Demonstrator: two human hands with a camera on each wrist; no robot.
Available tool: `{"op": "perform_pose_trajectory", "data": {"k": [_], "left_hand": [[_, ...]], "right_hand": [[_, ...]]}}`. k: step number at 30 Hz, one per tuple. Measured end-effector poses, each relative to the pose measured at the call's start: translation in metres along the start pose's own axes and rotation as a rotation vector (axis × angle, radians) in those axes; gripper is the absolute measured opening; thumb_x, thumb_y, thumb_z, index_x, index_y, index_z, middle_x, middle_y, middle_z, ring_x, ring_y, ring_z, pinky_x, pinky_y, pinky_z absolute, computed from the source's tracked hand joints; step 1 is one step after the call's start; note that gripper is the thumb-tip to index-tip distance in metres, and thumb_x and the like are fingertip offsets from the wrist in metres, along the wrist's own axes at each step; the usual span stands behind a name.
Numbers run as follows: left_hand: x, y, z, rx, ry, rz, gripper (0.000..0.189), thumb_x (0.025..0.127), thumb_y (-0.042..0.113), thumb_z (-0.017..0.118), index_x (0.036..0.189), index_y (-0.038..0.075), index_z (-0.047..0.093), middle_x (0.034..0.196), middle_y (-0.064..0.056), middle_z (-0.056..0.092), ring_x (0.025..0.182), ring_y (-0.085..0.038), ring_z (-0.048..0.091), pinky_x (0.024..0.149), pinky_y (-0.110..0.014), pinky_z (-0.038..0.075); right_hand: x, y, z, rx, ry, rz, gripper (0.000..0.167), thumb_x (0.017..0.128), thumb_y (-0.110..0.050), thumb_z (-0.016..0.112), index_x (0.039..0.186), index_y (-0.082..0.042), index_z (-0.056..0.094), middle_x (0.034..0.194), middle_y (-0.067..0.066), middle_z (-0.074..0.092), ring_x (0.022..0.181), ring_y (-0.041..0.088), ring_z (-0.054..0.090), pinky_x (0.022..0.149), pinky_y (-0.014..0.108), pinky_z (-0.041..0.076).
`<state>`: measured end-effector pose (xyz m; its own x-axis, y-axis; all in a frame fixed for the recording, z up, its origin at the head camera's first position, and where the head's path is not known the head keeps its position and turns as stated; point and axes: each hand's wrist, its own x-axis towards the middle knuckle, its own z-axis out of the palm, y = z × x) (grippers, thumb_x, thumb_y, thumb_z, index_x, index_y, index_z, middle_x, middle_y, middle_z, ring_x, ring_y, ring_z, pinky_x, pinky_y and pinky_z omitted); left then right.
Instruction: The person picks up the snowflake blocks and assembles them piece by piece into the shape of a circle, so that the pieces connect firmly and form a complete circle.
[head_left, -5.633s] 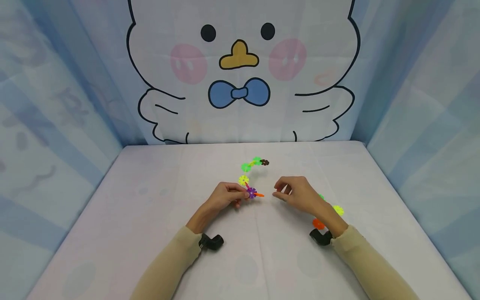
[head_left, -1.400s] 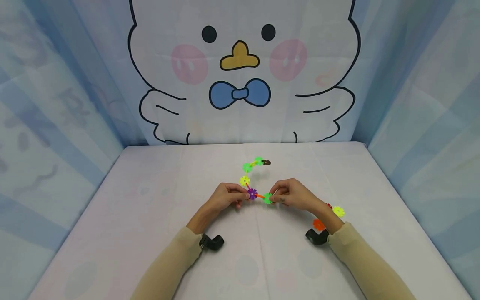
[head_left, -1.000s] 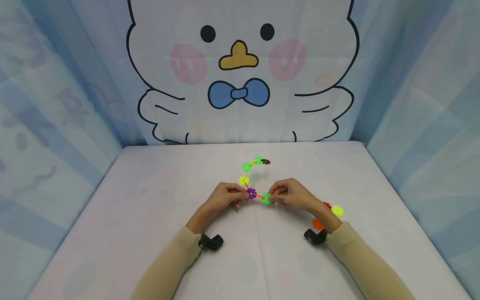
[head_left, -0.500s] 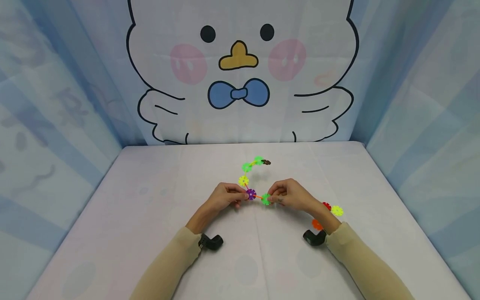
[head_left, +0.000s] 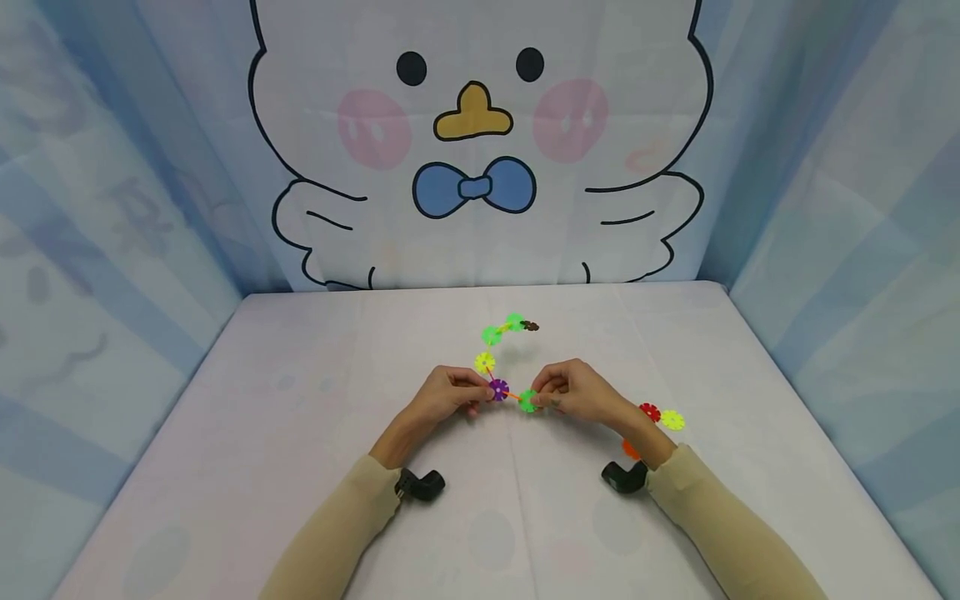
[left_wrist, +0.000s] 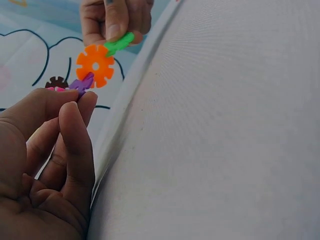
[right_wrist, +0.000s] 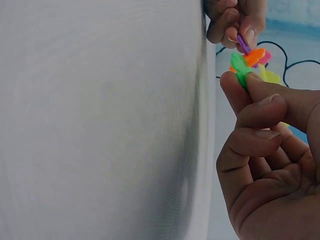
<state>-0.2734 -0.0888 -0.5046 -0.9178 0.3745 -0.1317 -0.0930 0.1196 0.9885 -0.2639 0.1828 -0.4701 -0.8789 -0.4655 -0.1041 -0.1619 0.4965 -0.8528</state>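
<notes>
A curved chain of flower-shaped snowflake discs hangs between my hands above the table. My left hand (head_left: 448,393) pinches the purple disc (head_left: 499,390) between thumb and forefinger. From that disc an orange disc (left_wrist: 104,61) runs rightward, and a green disc (right_wrist: 239,66) sits slotted on its far side. Thumb and forefinger of my right hand (head_left: 579,390) pinch this green disc. Beyond the purple disc the chain bends away through a pink disc, a yellow disc (head_left: 484,362), green discs and a brown disc (head_left: 531,327) at its far end.
Beside my right forearm lie a red disc (head_left: 650,412) and a yellow disc (head_left: 672,420). An orange disc (head_left: 630,450) is partly hidden by that forearm. A white-covered table (head_left: 300,350) spreads beneath, with printed curtains (head_left: 847,208) around it.
My right hand was apart from the chain at first; now it holds a green disc at the orange disc. Over the last second both hands have barely moved, with the green disc slightly lower.
</notes>
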Motion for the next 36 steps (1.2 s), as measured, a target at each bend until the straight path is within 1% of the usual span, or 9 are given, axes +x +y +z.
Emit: {"op": "perform_pose_trajectory", "data": {"k": [7,12,18,23,27,30,33,36], "left_hand": [[-0.0016,0.001,-0.0014,-0.002,0.0,-0.004,0.01,0.093,0.006,0.079,0.1,-0.001,0.079,0.079,0.003,0.077,0.061,-0.01,0.059,0.059,-0.021,0.053],[-0.0017,0.0008,-0.002,0.009,0.001,0.0,0.009,0.092,0.006,0.08,0.098,0.0,0.079,0.078,0.003,0.077,0.059,-0.01,0.058,0.058,-0.021,0.051],[-0.002,0.0008,-0.0015,0.034,-0.009,0.005,0.011,0.094,0.007,0.079,0.1,-0.003,0.078,0.079,0.005,0.078,0.06,-0.009,0.057,0.057,-0.021,0.051],[-0.0006,0.0006,-0.0021,0.024,-0.018,0.005,0.012,0.095,0.007,0.078,0.101,-0.002,0.078,0.08,0.003,0.078,0.06,-0.009,0.058,0.058,-0.022,0.052],[-0.0001,0.0018,-0.0036,-0.004,-0.024,-0.01,0.009,0.095,0.008,0.078,0.1,0.0,0.077,0.079,0.001,0.076,0.062,-0.011,0.06,0.06,-0.023,0.055],[-0.0004,0.0031,-0.0039,-0.022,-0.035,-0.007,0.011,0.096,0.009,0.077,0.103,0.001,0.076,0.08,0.0,0.075,0.065,-0.012,0.061,0.061,-0.024,0.057],[-0.0022,0.0035,-0.0034,-0.028,-0.044,0.008,0.015,0.098,0.01,0.076,0.108,-0.001,0.074,0.079,-0.001,0.072,0.066,-0.012,0.062,0.061,-0.024,0.058],[-0.0061,0.0037,-0.003,-0.048,-0.039,0.017,0.018,0.099,0.009,0.073,0.112,-0.004,0.072,0.079,-0.002,0.07,0.065,-0.012,0.062,0.061,-0.024,0.058]], "right_hand": [[0.0007,0.0004,0.0018,0.032,0.005,0.005,0.009,0.096,-0.01,0.078,0.1,-0.003,0.075,0.083,0.004,0.074,0.064,0.011,0.056,0.058,0.021,0.047],[0.0021,0.0014,0.0033,0.044,0.003,-0.012,0.008,0.096,-0.008,0.078,0.099,-0.002,0.074,0.083,0.005,0.075,0.064,0.01,0.056,0.057,0.021,0.047],[0.0022,0.0017,0.0042,0.058,0.001,-0.013,0.008,0.095,-0.007,0.078,0.099,-0.002,0.074,0.082,0.004,0.073,0.064,0.009,0.056,0.057,0.021,0.047],[0.0019,0.0024,0.0041,0.06,0.003,-0.01,0.01,0.095,-0.009,0.079,0.099,-0.002,0.074,0.083,0.008,0.075,0.065,0.011,0.057,0.057,0.022,0.048],[0.0026,0.0027,0.0043,0.066,-0.008,-0.018,0.012,0.096,-0.012,0.079,0.1,-0.002,0.074,0.086,0.014,0.079,0.064,0.014,0.062,0.058,0.024,0.052],[0.0025,0.0018,0.0046,0.063,0.001,-0.022,0.012,0.096,-0.012,0.078,0.101,-0.002,0.074,0.086,0.015,0.079,0.063,0.016,0.065,0.058,0.025,0.053],[0.0022,0.0013,0.0053,0.064,0.023,-0.024,0.011,0.095,-0.012,0.079,0.099,-0.002,0.075,0.086,0.014,0.079,0.061,0.015,0.063,0.056,0.026,0.052],[0.0023,-0.0002,0.0069,0.075,0.042,-0.014,0.011,0.094,-0.014,0.081,0.098,-0.004,0.077,0.086,0.011,0.078,0.061,0.012,0.057,0.056,0.024,0.05]]}}
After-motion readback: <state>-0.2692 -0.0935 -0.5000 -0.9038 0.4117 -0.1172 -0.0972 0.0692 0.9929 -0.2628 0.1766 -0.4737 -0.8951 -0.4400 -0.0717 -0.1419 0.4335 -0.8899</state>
